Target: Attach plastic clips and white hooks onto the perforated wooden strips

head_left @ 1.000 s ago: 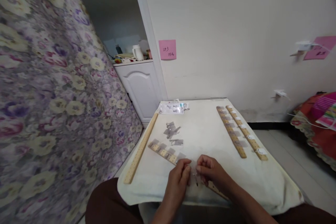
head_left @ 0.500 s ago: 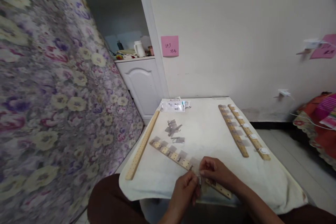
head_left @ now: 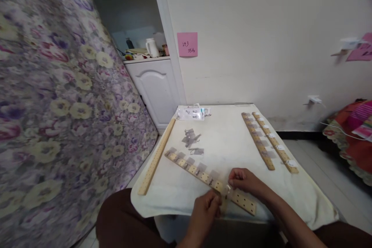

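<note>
A wooden strip [head_left: 200, 174] with rows of holes lies slantwise in front of me, with several small metal hooks on clear backings along it. At its near edge, my left hand [head_left: 205, 210] is closed in a pinch, thumb against the fingers; what it holds is hidden. My right hand [head_left: 243, 180] is closed with curled fingers just above the strip, beside a hook on a clear piece [head_left: 228, 190]. Whether these fingers grip that piece is unclear. Past the strip lie several loose hooks with clear backings [head_left: 190, 136] and one more hook [head_left: 197, 151].
Another holed wooden strip [head_left: 157, 157] lies along the table's left edge. Two strips with hooks, one with clear backings [head_left: 258, 141] and one with white discs [head_left: 274, 143], lie on the right. Packaged hooks [head_left: 190, 113] sit at the back of the cloth-covered table [head_left: 223, 135].
My right hand has moved slightly up and right, away from my left hand. More of the strip's right end and the hook between my hands now show. The view has shifted slightly.
</note>
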Available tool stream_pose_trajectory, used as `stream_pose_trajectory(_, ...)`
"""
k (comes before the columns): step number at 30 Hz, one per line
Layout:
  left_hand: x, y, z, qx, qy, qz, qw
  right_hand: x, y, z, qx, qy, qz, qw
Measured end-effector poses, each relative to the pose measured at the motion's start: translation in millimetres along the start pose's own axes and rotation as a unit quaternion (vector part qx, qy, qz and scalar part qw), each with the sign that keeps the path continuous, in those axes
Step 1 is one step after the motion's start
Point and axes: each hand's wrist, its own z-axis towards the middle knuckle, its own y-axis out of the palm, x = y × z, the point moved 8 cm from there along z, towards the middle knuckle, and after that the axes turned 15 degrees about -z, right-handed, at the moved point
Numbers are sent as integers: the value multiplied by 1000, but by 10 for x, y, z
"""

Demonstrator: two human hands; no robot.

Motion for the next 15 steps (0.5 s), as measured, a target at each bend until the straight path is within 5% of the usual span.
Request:
stream_pose_trajectory(7, 164, -33, -127, 13, 136, 190, 972, 262, 22, 127, 28, 13, -6, 1000)
stream_pose_trajectory(15, 127, 48, -187, 8, 248, 264, 932, 256, 19, 105, 25, 28, -23, 999)
